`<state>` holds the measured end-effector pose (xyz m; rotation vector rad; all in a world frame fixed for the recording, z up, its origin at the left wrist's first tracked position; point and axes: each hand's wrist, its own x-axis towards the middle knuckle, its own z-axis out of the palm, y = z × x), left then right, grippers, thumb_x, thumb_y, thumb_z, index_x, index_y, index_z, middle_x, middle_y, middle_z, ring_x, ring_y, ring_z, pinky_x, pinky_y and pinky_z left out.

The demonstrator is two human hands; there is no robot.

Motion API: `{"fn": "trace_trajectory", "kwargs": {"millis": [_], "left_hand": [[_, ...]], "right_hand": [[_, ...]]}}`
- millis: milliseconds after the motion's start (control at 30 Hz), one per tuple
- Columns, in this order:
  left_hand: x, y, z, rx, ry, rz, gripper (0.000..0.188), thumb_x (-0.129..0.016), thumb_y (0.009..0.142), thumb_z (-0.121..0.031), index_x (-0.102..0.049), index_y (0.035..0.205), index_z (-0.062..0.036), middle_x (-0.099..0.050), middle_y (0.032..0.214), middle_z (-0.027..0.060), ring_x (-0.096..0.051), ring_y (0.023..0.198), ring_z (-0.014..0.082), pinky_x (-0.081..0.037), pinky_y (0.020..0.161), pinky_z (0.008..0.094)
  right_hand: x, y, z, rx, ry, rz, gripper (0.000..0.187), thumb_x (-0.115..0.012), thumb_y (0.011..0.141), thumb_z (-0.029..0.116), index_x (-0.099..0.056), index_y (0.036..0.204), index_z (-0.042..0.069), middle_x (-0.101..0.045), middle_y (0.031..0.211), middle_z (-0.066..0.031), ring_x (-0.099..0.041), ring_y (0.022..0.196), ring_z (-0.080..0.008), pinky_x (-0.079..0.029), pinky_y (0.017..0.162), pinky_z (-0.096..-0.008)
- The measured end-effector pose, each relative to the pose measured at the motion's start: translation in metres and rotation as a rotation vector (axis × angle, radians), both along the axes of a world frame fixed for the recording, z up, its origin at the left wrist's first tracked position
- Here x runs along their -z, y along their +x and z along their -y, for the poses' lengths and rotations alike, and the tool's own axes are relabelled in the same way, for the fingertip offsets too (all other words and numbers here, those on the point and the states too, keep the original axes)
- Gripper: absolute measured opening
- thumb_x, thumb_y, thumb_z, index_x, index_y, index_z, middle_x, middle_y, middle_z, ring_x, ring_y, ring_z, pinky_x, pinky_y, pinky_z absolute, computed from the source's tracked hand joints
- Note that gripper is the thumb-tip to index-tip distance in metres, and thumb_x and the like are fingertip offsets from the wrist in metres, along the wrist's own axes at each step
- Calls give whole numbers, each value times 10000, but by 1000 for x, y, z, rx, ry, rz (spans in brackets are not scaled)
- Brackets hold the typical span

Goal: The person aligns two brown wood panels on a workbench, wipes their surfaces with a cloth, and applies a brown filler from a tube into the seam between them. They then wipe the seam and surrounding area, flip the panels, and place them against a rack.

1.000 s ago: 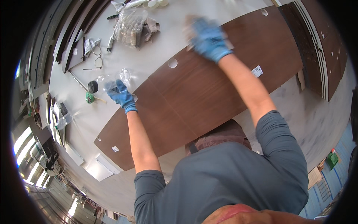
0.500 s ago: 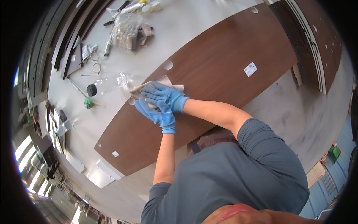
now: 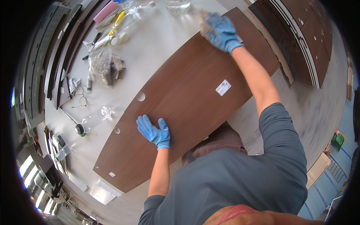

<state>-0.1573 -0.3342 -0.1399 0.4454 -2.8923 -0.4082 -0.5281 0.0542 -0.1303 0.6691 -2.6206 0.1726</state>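
Note:
A long dark brown wood-grain panel [image 3: 180, 90] lies across the light table in front of me, one long edge bowed outward. My left hand [image 3: 153, 131], in a blue glove, rests flat on its left half with fingers spread, holding nothing. Out at the far right end, my right hand [image 3: 221, 33], also blue-gloved, has a beige cloth [image 3: 204, 24] under its fingers at the panel's curved edge. Motion blurs that hand a little. A white label [image 3: 223, 87] sits on the panel, and a pale round spot [image 3: 141, 96] shows near its curved edge.
Beyond the panel lie a clear plastic bottle [image 3: 93, 119], eyeglasses [image 3: 81, 98], a bubble-wrap bag [image 3: 100, 67] and a yellow-handled tool [image 3: 118, 22]. A glass vessel [image 3: 178, 4] stands at the far edge. More dark panels [image 3: 296, 41] lie at the right; long dark strips [image 3: 71, 52] run along the left.
My right hand has swept the cloth away from beside the left hand to the panel's far right end. My left hand now lies alone on the panel. The view has shifted.

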Motion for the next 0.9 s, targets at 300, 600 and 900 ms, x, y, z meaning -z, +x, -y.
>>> {"fn": "trace_trajectory", "kwargs": {"millis": [300,600,900], "left_hand": [[2,-5,-6,-4,-80,16,776,-651,1005,-463,-475,1603,1,-458,1671,238,-378,1571,458,-231,1317,588],[5,-6,-7,3,-132,44,780,-621,1023,-473,-449,1623,-5,-438,1683,232,-368,1576,447,-242,1316,575],[5,-3,-3,-2,-101,52,768,-612,1022,-470,-460,1618,-12,-439,1681,234,-377,1567,451,-255,1306,573]], "right_hand": [[58,-96,-178,449,287,-21,716,-436,1087,633,-491,1637,178,-494,1667,-132,-414,1576,-329,-282,1275,-565],[-12,47,66,-419,-172,133,453,-688,941,353,-624,1256,34,-613,1373,-229,-598,1294,-368,-486,1140,-545],[-8,-87,-97,69,-99,179,403,-588,1001,405,-656,1282,125,-652,1366,-148,-593,1307,-398,-412,1152,-527]]}}
